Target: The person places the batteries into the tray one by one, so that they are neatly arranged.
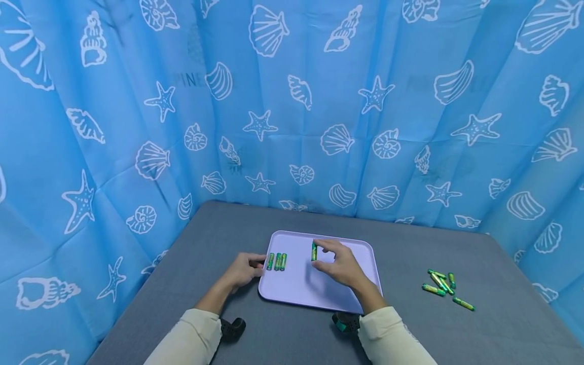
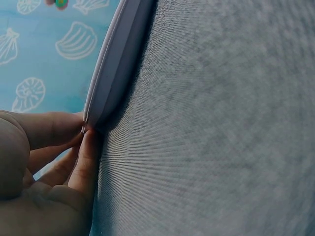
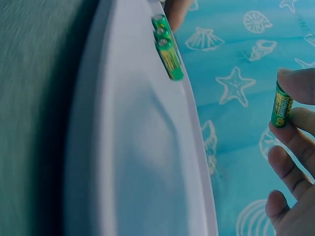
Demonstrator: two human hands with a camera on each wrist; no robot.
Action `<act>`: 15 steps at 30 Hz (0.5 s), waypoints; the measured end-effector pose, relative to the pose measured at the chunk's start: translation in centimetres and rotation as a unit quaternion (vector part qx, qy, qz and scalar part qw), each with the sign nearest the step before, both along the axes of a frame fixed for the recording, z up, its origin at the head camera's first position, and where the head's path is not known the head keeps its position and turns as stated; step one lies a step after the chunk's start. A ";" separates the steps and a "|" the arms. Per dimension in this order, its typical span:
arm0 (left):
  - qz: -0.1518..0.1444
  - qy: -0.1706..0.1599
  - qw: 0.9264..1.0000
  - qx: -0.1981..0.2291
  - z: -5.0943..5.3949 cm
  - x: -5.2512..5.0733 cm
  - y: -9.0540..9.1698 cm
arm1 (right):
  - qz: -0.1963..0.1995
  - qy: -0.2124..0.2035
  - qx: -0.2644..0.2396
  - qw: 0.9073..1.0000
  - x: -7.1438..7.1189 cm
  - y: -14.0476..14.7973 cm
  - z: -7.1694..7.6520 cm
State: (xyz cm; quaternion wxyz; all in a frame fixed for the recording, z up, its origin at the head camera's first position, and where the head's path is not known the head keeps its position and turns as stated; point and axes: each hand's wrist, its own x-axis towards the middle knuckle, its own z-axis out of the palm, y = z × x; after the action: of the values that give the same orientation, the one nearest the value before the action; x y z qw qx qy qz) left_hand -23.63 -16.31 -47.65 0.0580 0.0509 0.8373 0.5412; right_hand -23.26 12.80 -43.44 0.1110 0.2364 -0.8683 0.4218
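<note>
Between thumb and fingers my right hand pinches a green battery by its ends, above the lilac tray. The right wrist view shows that battery apart from the tray, with yellow print on it. My left hand pinches the tray's left rim, thumb on one side and fingers on the other, as the left wrist view shows at the rim. Three more green batteries lie side by side near the tray's left edge, close to the left hand.
Several loose green batteries lie in a scattered group on the grey table, right of the tray. A blue curtain with white shell prints hangs behind and beside the table.
</note>
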 end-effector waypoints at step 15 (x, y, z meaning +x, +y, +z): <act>-0.003 -0.001 1.000 0.000 0.1 0.0 0.0 | 0.024 -0.031 0.017 0.999 -1.6 -4.0 -1.9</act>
State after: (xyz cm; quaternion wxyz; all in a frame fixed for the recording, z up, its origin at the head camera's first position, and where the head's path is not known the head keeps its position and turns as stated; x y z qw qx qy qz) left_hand -23.62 -16.31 -47.54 0.0606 0.0522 0.8372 0.5411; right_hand -24.88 8.82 -45.33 0.0703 0.2459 -0.8726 0.4161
